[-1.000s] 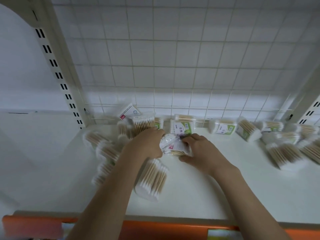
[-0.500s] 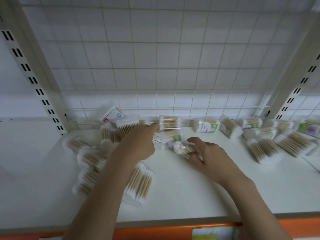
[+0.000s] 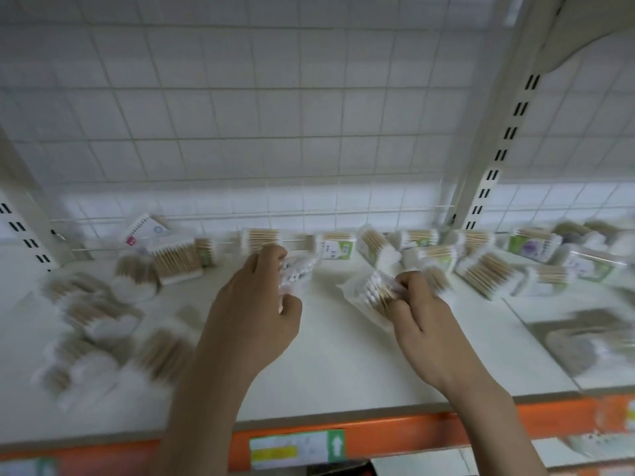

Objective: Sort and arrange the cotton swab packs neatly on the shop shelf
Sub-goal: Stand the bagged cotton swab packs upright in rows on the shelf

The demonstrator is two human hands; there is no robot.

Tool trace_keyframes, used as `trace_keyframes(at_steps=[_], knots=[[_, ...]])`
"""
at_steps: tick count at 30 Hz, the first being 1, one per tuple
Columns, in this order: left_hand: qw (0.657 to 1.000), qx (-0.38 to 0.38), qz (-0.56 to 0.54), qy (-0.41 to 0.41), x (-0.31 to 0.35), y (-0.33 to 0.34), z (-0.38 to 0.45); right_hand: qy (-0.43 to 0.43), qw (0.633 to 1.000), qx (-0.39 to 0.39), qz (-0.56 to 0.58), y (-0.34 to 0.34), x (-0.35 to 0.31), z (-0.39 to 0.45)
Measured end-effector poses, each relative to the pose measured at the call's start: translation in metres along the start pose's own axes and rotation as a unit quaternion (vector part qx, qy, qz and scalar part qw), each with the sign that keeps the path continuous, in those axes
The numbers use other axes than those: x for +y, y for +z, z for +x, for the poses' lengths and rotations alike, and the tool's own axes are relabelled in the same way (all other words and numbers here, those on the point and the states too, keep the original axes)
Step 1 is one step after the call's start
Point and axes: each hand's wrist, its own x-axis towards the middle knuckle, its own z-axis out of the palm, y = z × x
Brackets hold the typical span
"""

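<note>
- Right now I hold two cotton swab packs above the white shop shelf [image 3: 343,365], one in each hand, near the middle of the view.
- My left hand [image 3: 252,317] has its grip curled round a small clear pack [image 3: 297,274] of white-tipped swabs, thumb below and fingers over the top.
- My right hand [image 3: 417,310] has its grip clenched on a second pack [image 3: 369,297], tilted, with wooden sticks and white tips showing through the wrapper.
- Both packs sit apart from each other, with bare shelf between and below them.
- Along the back, against the wire grid panel [image 3: 240,132], a loose row of boxed swab packs [image 3: 335,247] stands, some upright, some leaning.
- To the left lies a blurred, jumbled heap of packs [image 3: 92,314]; to the right another scattered group [image 3: 488,273] lies at mixed angles.
- An orange shelf edge [image 3: 412,438] with a price label [image 3: 297,450] runs across the front.
- My judgement: sorting is at an early stage, since most packs lie untidy.
- To do this step well, I would match each held pack to its like kind, turn it so the label faces front, and set it square against a neighbour without knocking the leaning ones.
- Motion blur hides the printed labels, so I cannot tell the brands apart.
</note>
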Motion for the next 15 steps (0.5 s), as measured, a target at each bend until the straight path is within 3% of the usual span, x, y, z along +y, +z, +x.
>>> trace_keyframes(at_steps=[7,15], knots=[[1.0,-0.007,-0.014,0.005,0.101,0.036,-0.023,-0.064,0.996,0.01,-0.066,-0.081,0.05,-0.022],[0.999,-0.009,-0.04,-0.011,0.171,0.062,-0.044,-0.069,0.994,0.024,-0.082,-0.145,0.083,-0.036]])
